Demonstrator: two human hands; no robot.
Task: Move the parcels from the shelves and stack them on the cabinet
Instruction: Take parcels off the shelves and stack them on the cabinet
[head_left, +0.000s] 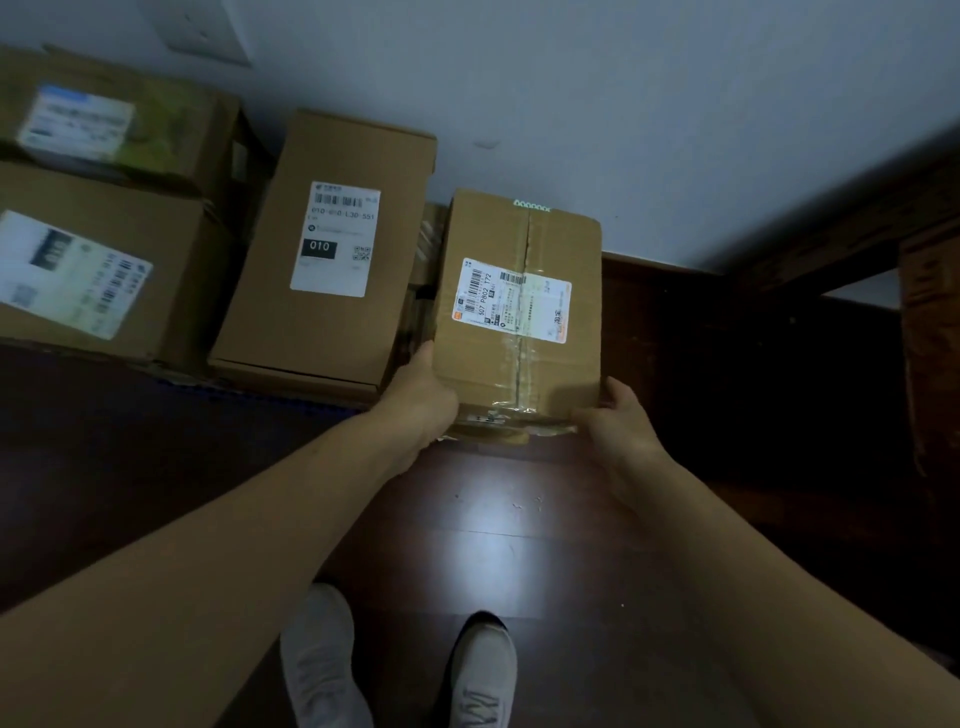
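Between my two hands sits the parcel (519, 301), a brown carton sealed with clear tape down its middle and carrying a white shipping label (511, 300) on its top face. It is at the right end of a row of cartons, with its far end close to the pale wall (623, 130). I cannot tell whether its base rests on a surface or is held clear of one.

My left hand (423, 400) grips the near left corner, thumb lying up the left side. My right hand (621, 421) grips the near right corner, thumb against the right side. On both hands the remaining fingers pass beneath the carton and are hidden; both are clamped on the parcel.

Just beside it on the left stands the 010 parcel (332, 249), a taller carton with a white label. Further left are two more labelled cartons, a front-left parcel (104, 275) and a rear-left parcel (114, 119), both blurred. All three stand on the dark cabinet top (104, 415).

Below my arms I see the glossy wooden floor (493, 545) and two pale shoes (483, 670). At far right, dark wooden shelving (857, 228) holds another brown box (930, 338).
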